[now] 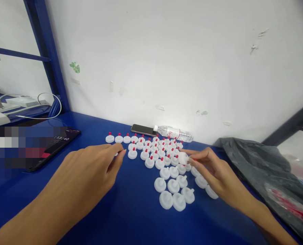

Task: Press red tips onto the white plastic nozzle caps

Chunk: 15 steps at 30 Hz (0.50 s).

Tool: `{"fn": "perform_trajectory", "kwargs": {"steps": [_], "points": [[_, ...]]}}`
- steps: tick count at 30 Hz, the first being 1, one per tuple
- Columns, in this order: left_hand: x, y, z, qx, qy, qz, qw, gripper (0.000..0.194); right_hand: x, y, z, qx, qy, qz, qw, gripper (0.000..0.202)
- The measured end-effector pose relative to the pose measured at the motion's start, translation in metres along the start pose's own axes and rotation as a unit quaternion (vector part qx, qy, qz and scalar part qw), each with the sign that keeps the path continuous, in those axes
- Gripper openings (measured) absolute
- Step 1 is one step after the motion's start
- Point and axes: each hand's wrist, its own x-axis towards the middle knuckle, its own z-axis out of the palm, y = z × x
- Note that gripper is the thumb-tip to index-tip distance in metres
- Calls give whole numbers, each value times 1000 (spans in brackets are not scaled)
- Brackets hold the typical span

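Observation:
My right hand (212,170) pinches a white round nozzle cap (183,158) between thumb and fingers, held over the right side of the group. A bit of red shows at its fingertips. My left hand (97,163) is closed in a pinch left of the group; a sliver of white shows by its fingertips, but I cannot tell whether it is held. Several white caps with red tips (149,162) stand upright in rows on the blue table (131,211). Nearer me are several white caps without red tips (166,199), their spouts bare. More bare caps lie partly behind my right hand.
A phone (144,130) and a clear plastic bottle (174,132) lie along the wall. Another phone (56,148) with a lit screen is at left. A dark grey plastic bag (251,166) with a clear packet of red pieces (291,204) lies at right. White cables (39,117) are at far left.

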Motion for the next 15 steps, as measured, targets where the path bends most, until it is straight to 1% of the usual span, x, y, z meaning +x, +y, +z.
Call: {"fn": "perform_trajectory", "kwargs": {"steps": [3, 6, 9, 11, 12, 13, 14, 15], "points": [[0, 5, 4, 16, 19, 41, 999, 35, -5, -4, 6, -1, -3, -10, 1000, 11], [-1, 13, 9, -41, 23, 81, 996, 34, -8, -6, 9, 22, 11, -25, 999, 7], [-8, 27, 18, -76, 6, 126, 989, 27, -8, -3, 10, 67, 26, 3, 997, 6], [-14, 37, 27, -77, -13, 178, 981, 17, -7, 1, 10, 66, 33, 21, 997, 6], [-17, 41, 32, -78, -20, 198, 977, 16, -6, 3, 10, 52, 40, 19, 998, 7], [-18, 44, 35, -81, -10, 203, 976, 20, -4, 5, 9, 32, 47, 7, 998, 9], [-19, 45, 38, -84, 13, 209, 974, 26, -2, 5, 9, 7, 53, -14, 998, 11], [-19, 46, 39, -86, 19, 205, 975, 32, 0, 5, 10, -17, 58, -36, 997, 12]]}}
